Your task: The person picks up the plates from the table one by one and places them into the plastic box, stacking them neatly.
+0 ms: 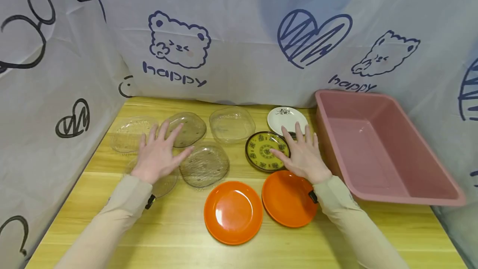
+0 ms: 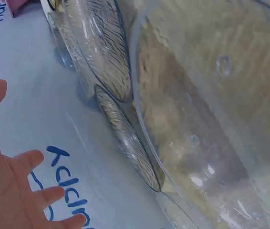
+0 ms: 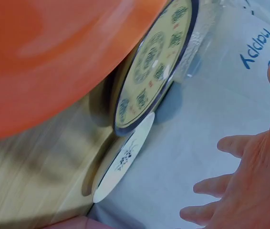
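My left hand (image 1: 157,157), fingers spread, hovers over the see-through plates at the left and holds nothing. Its palm partly hides a clear plate (image 1: 166,185), and its fingertips overlap a smoky plate (image 1: 190,130) in the head view. Beside it lies another smoky, ribbed plate (image 1: 204,165). My right hand (image 1: 304,159) is spread too, its thumb over the rim of a yellow-green patterned plate (image 1: 261,152). Its fingertips overlap the front of a small white plate (image 1: 285,117) with a dark floral print. Under the right wrist lies an orange plate (image 1: 287,202).
A second orange plate (image 1: 233,213) lies at the front middle. Two more clear plates, one at the far left (image 1: 125,136) and one at the back (image 1: 232,124), rest on the wooden table (image 1: 179,240). A deep pink basin (image 1: 373,144) stands at the right, before a printed cloth (image 1: 239,53).
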`<action>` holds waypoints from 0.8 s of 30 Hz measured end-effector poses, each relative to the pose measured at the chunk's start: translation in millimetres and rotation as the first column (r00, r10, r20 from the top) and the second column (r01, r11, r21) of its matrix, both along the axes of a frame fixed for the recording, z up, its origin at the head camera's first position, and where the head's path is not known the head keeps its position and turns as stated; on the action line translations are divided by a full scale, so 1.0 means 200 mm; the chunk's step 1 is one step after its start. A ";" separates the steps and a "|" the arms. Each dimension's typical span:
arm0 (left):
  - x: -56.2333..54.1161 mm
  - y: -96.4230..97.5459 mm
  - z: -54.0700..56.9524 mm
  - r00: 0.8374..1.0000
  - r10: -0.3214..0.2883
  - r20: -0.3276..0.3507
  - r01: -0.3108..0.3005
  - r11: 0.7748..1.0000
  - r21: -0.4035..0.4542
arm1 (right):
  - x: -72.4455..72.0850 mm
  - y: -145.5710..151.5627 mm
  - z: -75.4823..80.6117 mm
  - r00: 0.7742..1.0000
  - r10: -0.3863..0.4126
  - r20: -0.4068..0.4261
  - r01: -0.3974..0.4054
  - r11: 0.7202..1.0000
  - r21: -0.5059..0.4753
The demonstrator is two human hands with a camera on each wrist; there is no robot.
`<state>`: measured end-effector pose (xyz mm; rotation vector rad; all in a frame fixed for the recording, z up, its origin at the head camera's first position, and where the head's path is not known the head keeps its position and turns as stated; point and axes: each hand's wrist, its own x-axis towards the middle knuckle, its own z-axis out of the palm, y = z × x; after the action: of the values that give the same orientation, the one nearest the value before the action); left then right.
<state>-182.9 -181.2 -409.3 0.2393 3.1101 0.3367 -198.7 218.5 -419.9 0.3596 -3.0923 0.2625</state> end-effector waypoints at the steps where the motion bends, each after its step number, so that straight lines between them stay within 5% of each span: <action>1: 0.00 0.01 0.01 1.000 -0.013 -0.003 0.013 1.000 0.004 | 0.00 0.00 0.01 1.000 0.003 0.006 -0.003 1.000 -0.010; 8: 0.00 0.10 0.03 0.989 -0.139 -0.045 0.141 0.990 0.030 | 0.03 -0.03 0.04 0.997 0.049 0.065 -0.041 0.991 -0.129; 14: 0.02 0.21 0.03 0.957 -0.273 -0.092 0.279 0.959 0.050 | 0.06 -0.04 0.04 0.990 0.113 0.083 -0.082 0.946 -0.314; 18: 0.04 0.30 0.02 0.926 -0.364 -0.097 0.370 0.927 0.059 | 0.07 -0.05 0.03 0.984 0.142 0.107 -0.081 0.892 -0.444; 24: 0.05 0.43 -0.03 0.876 -0.473 -0.095 0.481 0.871 0.098 | 0.08 -0.06 0.01 0.968 0.177 0.177 -0.022 0.764 -0.644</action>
<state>-172.0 -94.2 -414.8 1.0178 2.9495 0.5042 -182.2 207.4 -418.8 0.4860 -2.9260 1.4071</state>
